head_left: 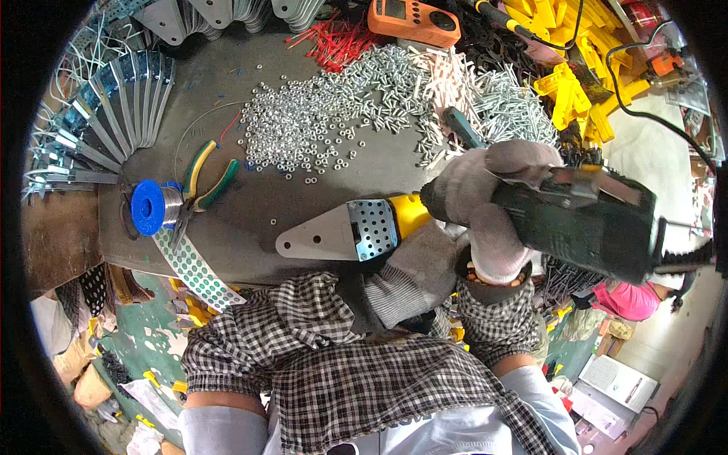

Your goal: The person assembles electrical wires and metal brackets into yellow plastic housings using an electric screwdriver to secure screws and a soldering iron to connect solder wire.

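My left hand, in a grey knitted glove, is closed around a piece made of a tapered grey metal plate, a perforated silver plate and a yellow plastic part. The tapered end points left over the dark worktop. Also gloved, my right hand wraps around a dark power driver. Its nose is at the yellow part; whether they touch is hard to tell. The gloves hide the far end of the yellow part.
Loose nuts, screws and red ties lie across the worktop. At left are pliers, a blue wire spool, a sticker strip and metal plates. Yellow parts and an orange device lie farther back.
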### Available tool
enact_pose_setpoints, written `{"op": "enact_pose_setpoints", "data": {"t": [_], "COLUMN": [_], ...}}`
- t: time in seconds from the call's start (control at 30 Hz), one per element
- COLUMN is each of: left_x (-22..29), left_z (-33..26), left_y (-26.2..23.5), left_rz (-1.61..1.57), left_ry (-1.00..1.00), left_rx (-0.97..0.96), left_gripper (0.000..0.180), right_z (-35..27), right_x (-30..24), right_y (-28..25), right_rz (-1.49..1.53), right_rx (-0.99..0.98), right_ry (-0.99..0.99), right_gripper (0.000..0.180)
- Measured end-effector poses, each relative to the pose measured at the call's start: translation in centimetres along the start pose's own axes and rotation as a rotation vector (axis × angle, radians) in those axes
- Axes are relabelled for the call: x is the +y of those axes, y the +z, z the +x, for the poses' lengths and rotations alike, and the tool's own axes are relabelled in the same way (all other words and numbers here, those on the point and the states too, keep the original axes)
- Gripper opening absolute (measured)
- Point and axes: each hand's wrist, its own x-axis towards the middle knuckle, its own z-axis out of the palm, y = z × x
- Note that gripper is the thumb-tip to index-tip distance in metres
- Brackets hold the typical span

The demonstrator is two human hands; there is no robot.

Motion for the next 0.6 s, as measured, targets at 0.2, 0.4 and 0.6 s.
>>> {"op": "enact_pose_setpoints", "data": {"t": [0.2,0.4,0.6], "left_x": [-1.5,-1.7,-1.6], "left_z": [3.0,-0.4,0.2], "left_y": [5.8,4.1,4.4], "left_rz": [-0.073,0.123,0.097], "left_ry": [0.155,0.206,0.185], "left_rx": [0.511,0.471,0.53], "left_gripper": [0.03,0.024,0.022], "right_z": [2.6,0.5,-0.2], "right_x": [1.0,1.7,1.5], "right_y": [-1.7,0.5,1.8], "right_rz": [0.281,0.258,0.048], "right_rx": [-0.49,-0.138,0.026], "right_ry": [-0.166,-0.053,-0.031], "right_gripper": [0.023,0.042,0.034]}}
